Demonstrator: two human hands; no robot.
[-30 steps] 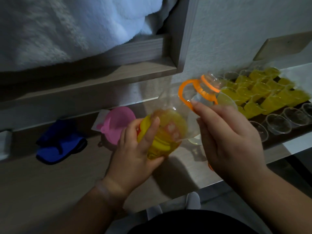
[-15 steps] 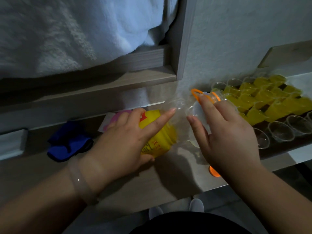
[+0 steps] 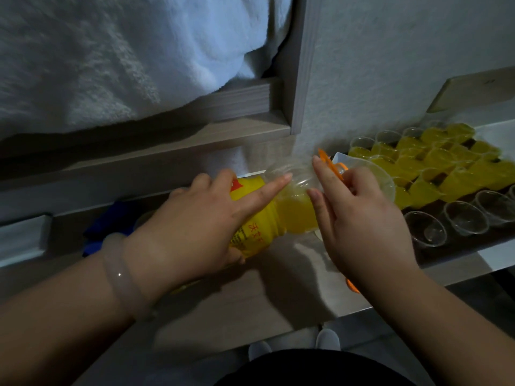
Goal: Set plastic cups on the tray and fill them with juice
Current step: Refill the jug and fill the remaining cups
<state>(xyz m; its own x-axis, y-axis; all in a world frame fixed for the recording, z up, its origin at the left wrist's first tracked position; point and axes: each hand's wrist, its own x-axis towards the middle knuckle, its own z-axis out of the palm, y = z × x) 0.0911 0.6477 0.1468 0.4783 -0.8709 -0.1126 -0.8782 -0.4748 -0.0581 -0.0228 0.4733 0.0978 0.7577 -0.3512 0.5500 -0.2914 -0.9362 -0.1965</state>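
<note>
While the left hand (image 3: 195, 221), having shifted from the base onto the label, is clasping the tilted juice bottle (image 3: 267, 215), the right hand (image 3: 359, 218) is gripping its neck, pouring toward tray cups (image 3: 426, 229) beyond.

1. The juice bottle (image 3: 281, 210) is mostly covered: the left hand (image 3: 195, 227) wraps over its yellow label, so the print there cannot be read.
2. The bottle's mouth sits behind the right hand (image 3: 362, 218); only a bit of the orange handle (image 3: 327, 160) shows above the fingers.
3. A blue cloth (image 3: 108, 218) beyond the left wrist is largely blocked by it.
4. An orange object (image 3: 352, 286) under the right wrist shows only a sliver; what it is cannot be told.
5. The tray (image 3: 462, 246) and its cups (image 3: 426, 228), right of the right hand, run off the picture's edge.
</note>
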